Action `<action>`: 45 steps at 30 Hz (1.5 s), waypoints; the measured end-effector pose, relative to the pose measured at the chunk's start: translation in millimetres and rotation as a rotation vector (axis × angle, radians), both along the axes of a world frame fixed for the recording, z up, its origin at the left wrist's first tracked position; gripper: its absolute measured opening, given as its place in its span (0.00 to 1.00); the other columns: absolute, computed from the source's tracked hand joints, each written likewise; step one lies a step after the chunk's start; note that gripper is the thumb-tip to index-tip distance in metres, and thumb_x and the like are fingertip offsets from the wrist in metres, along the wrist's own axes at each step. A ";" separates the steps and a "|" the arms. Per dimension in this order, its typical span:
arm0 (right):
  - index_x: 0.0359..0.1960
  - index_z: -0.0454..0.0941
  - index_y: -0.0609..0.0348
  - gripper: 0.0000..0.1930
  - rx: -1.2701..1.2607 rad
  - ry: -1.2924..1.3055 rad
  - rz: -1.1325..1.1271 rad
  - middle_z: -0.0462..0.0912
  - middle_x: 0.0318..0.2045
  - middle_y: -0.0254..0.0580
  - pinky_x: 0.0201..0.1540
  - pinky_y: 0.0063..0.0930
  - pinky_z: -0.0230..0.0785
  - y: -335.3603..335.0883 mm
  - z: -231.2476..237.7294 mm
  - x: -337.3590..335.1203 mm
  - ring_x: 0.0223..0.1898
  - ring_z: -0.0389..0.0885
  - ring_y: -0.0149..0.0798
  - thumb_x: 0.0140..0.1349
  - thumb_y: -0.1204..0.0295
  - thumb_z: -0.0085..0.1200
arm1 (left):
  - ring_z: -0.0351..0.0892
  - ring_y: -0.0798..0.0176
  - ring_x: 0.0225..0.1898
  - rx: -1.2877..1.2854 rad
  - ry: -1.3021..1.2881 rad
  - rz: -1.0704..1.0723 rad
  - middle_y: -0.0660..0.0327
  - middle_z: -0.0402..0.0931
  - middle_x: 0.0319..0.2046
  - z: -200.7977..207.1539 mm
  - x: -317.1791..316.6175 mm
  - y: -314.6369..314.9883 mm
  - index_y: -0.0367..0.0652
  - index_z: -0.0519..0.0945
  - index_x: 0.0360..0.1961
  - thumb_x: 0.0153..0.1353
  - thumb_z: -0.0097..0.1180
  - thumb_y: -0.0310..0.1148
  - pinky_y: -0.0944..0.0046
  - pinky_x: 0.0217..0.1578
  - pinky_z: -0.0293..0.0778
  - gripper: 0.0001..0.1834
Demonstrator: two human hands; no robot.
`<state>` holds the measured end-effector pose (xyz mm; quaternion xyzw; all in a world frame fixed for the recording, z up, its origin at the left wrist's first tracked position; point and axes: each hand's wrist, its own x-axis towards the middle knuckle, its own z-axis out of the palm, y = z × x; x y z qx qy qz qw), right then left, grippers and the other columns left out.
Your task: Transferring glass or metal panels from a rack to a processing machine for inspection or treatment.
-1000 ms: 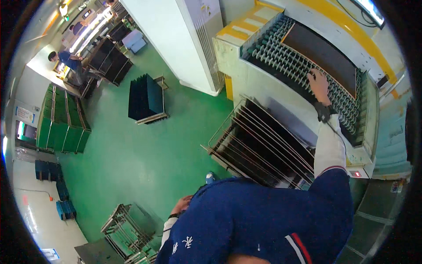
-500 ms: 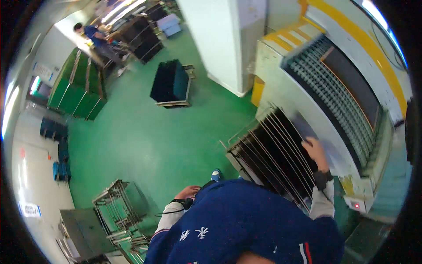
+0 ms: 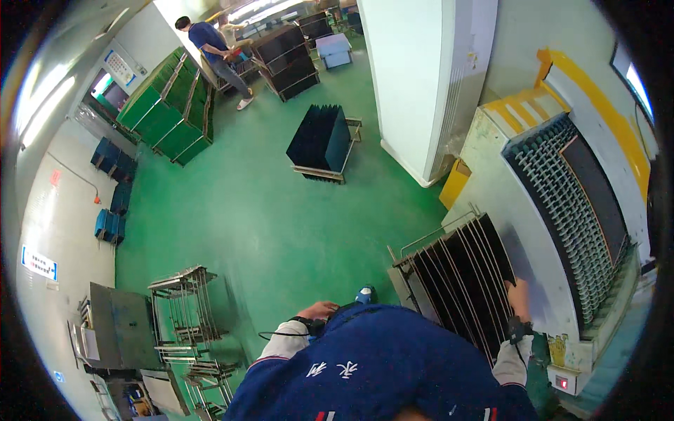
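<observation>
At lower right, the wire rack (image 3: pixel 437 240) seemingly kept dark panels (image 3: pixel 498 245) from rubbing beside the right hand (image 3: pixel 518 298), whose grip, like the left hand's (image 3: pixel 319 310), I could not tell.

Right hand (image 3: pixel 518 300): fingers partly hidden at dark panels (image 3: pixel 497 242). Wall chart (image 3: pixel 120 68): print too small.

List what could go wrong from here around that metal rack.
1. The right hand, partly hidden, is at the edge of the thin black rectangular panels in the silver metal rack; an edge might scrape it.
2. The blue-and-white shoe is near the rack; a step could bump it.
3. No hand is on the dark rectangular sheet lying on the grey roller conveyor; if the conveyor runs, the sheet might shift.
</observation>
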<state>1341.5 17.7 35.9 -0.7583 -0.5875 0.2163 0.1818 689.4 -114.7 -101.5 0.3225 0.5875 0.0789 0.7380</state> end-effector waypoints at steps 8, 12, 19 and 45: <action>0.35 0.74 0.68 0.16 -0.084 -0.080 -0.055 0.75 0.35 0.63 0.38 0.44 0.64 -8.0 60.0 -37.3 0.39 0.72 0.61 0.54 0.64 0.53 | 0.74 0.60 0.43 0.166 0.111 -0.278 0.57 0.76 0.43 -8.4 -23.0 30.5 0.42 0.74 0.48 0.47 0.58 0.41 0.63 0.41 0.70 0.26; 0.42 0.72 0.69 0.19 -0.125 0.000 -0.156 0.76 0.38 0.63 0.44 0.41 0.65 -4.6 47.4 -30.2 0.43 0.74 0.58 0.51 0.68 0.55 | 0.74 0.62 0.41 0.095 0.010 -0.217 0.60 0.76 0.42 -32.8 -39.6 29.6 0.44 0.74 0.48 0.49 0.58 0.44 0.63 0.41 0.70 0.26; 0.36 0.74 0.68 0.17 -0.252 -0.216 -0.076 0.75 0.34 0.65 0.40 0.44 0.65 5.7 57.1 -32.1 0.40 0.73 0.59 0.49 0.66 0.57 | 0.73 0.63 0.41 0.058 -0.137 -0.122 0.62 0.77 0.40 -22.5 -57.2 25.0 0.42 0.75 0.47 0.51 0.59 0.45 0.62 0.41 0.70 0.25; 0.38 0.75 0.67 0.18 -0.220 -0.192 -0.346 0.76 0.38 0.60 0.45 0.41 0.65 0.5 95.5 -82.3 0.44 0.73 0.56 0.46 0.69 0.58 | 0.71 0.60 0.47 0.082 0.014 -0.211 0.58 0.72 0.48 31.9 -58.0 33.2 0.41 0.70 0.53 0.53 0.56 0.50 0.60 0.47 0.67 0.31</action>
